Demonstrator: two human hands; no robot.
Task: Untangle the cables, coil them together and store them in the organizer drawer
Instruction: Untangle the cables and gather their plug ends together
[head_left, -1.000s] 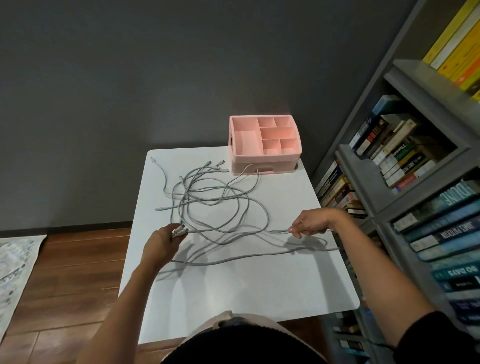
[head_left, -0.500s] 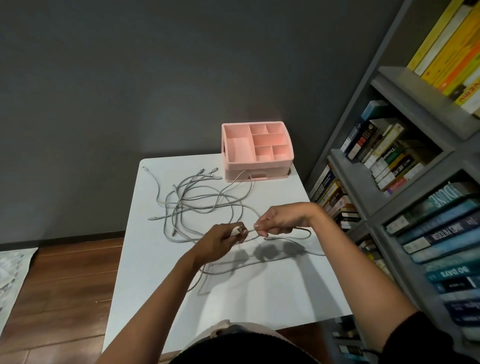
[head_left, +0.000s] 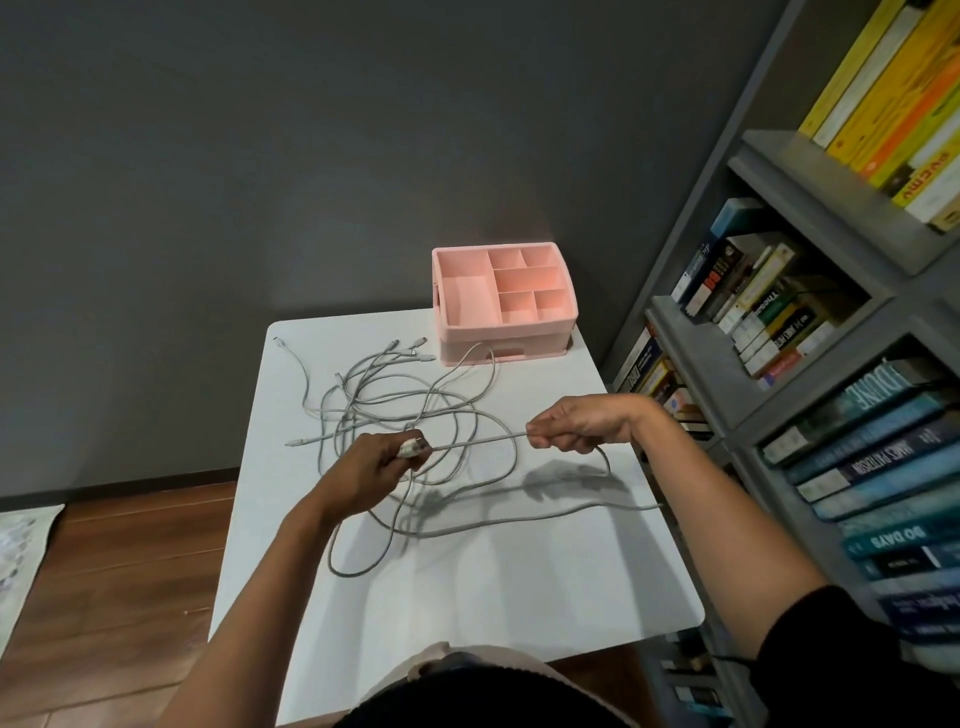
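Note:
A tangle of grey cables lies on the white table, with loose loops trailing toward the near and right edges. My left hand grips a bunch of white cable plugs above the tangle. My right hand pinches one cable, and the stretch between the two hands is pulled straight. A pink organizer with open top compartments stands at the table's far right; its drawer at the bottom front is closed.
A grey bookshelf full of books runs close along the table's right side. A dark wall is behind the table. Wooden floor and a patterned mat lie to the left.
My hands met near the middle of the table, then my right hand slid away to the right along one cable, pulling it taut. The left hand kept hold of the plugs.

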